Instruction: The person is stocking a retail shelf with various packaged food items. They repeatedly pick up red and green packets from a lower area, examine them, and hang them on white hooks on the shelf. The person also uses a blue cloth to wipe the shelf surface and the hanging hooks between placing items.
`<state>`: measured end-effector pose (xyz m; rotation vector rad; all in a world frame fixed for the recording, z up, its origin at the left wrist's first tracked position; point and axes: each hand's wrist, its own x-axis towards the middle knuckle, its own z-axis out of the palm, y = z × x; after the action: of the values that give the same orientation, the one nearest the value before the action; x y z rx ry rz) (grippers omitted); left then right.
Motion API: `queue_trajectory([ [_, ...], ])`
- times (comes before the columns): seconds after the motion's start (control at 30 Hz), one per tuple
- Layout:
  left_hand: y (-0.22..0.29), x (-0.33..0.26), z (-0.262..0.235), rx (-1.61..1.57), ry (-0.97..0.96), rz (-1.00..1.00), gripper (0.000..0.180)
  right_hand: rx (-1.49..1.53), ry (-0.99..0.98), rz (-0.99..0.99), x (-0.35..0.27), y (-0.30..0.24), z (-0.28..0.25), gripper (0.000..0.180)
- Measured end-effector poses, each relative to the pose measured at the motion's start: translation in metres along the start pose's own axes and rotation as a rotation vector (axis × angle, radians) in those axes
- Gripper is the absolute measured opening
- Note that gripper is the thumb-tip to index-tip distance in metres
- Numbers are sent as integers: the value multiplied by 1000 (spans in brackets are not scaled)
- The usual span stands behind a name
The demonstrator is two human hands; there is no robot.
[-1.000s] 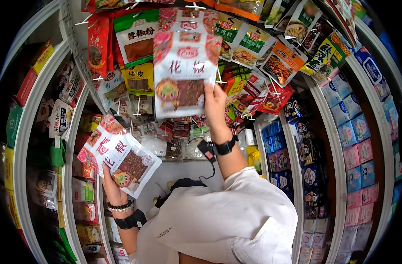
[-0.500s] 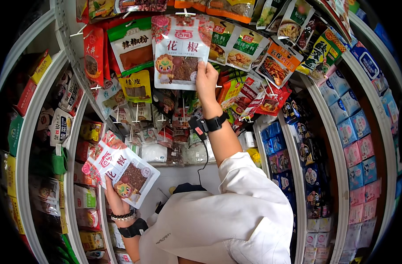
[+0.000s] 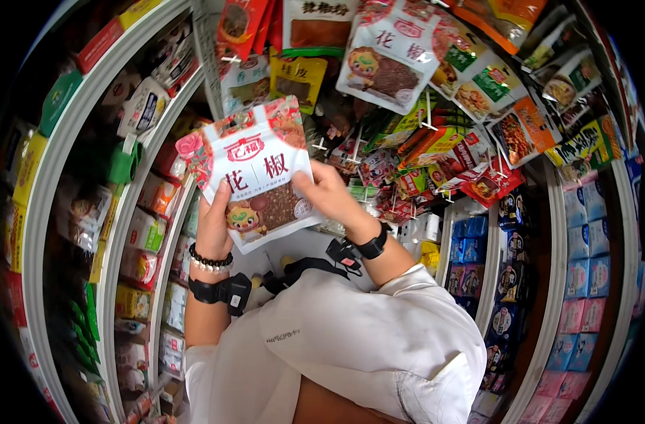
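Up in front of my chest is a white bag of Sichuan peppercorns (image 3: 262,215) with red flowers along its top and a window onto reddish-brown grains. It tilts a little. My left hand (image 3: 214,226) grips its left side, thumb over the front, other fingers hidden behind. At the right edge my right hand (image 3: 331,198) pinches the same bag, thumb on the front. Another bag of the same look (image 3: 393,60) hangs on the rack beyond, touched by neither hand. Black bands circle both wrists, and a beaded bracelet sits on the left.
Hooks ahead carry several seasoning packets, among them a yellow packet (image 3: 299,79), an orange packet (image 3: 524,131) and a red packet (image 3: 492,182). White-edged shelves curve along the left (image 3: 125,191) and right (image 3: 619,304), stacked with packaged goods; blue and pink packs (image 3: 577,279) fill the right side.
My right hand has let go of the hanging bag and come down onto the bag in my left hand. That bag has risen to the right and turned more upright. The view has shifted.
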<state>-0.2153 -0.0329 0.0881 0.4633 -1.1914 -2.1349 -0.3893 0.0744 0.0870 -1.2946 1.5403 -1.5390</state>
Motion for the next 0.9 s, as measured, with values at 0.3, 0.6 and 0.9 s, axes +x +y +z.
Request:
queue_trajectory([
  [0.3, -13, 0, -11, 130, 177, -8, 40, -169, 652, -254, 29, -31, -114, 33],
  [0.6, -31, -7, -32, 48, 269, -93, 28, -421, 881, -332, 77, -31, -174, 37],
  [0.9, -39, -10, -46, 23, 303, -135, 25, -664, 1049, -276, 86, -39, -182, 32],
])
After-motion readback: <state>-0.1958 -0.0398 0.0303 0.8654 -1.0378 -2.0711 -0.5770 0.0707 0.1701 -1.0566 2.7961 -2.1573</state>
